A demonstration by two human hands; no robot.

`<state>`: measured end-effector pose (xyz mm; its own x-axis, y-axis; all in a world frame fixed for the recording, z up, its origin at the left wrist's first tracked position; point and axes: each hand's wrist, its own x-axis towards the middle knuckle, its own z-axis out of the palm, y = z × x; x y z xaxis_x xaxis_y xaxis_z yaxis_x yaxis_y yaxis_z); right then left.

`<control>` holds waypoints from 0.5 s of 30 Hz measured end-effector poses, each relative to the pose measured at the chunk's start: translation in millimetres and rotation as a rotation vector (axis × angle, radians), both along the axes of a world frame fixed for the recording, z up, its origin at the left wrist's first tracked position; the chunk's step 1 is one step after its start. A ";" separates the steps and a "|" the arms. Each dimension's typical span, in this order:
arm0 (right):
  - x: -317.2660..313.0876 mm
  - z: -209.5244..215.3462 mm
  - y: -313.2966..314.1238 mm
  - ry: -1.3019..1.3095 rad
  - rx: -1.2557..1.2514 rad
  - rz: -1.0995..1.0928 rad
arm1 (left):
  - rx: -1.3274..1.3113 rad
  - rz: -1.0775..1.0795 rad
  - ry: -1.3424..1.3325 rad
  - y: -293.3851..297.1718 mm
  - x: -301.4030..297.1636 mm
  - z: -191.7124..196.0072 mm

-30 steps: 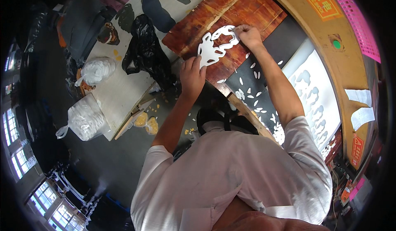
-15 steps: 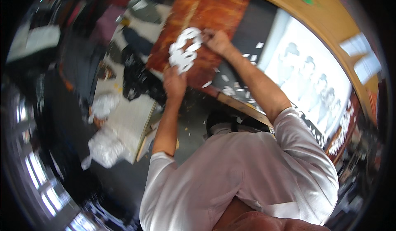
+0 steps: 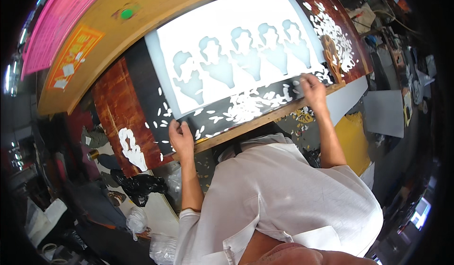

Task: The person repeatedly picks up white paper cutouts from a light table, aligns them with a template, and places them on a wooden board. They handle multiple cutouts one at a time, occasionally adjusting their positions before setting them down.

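Stencil sheet (image 3: pixel 227 43) on brown workbench (image 3: pixel 120 111)

White stencil sheet (image 3: pixel 236 52) is seen as thin, smooth, matt paper or card with cut-out figures. Black mat (image 3: pixel 156 109) beneath looks matt, rubbery. Worktop (image 3: pixel 113 109) is shown as reddish-brown wood, worn, slightly glossy, with a raw pale wooden edge. White scraps (image 3: pixel 246 104) look papery. Shirt (image 3: pixel 283 189) is plain white cloth.
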<state>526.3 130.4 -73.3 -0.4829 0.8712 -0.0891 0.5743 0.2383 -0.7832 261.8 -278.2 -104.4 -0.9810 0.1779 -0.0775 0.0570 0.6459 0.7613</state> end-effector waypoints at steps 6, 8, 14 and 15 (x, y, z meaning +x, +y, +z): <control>76.2 -20.4 103.7 -0.128 0.430 0.029 | -0.314 -0.377 0.480 74.1 13.9 17.7; 87.1 -25.7 124.9 -0.338 0.489 -0.042 | -0.339 -0.402 0.397 91.9 36.5 23.8; 92.7 -48.9 175.9 -0.348 0.303 0.036 | -0.273 -0.618 0.509 160.0 61.2 18.0; 91.2 -52.6 180.7 -0.382 0.305 0.056 | -0.327 -0.671 0.529 170.7 60.2 12.4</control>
<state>617.5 311.0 -126.0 -0.5122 0.8588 -0.0137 0.7866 0.4626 -0.4090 321.9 -107.5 -92.0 -0.6017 0.7717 0.2060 0.7876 0.5303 0.3139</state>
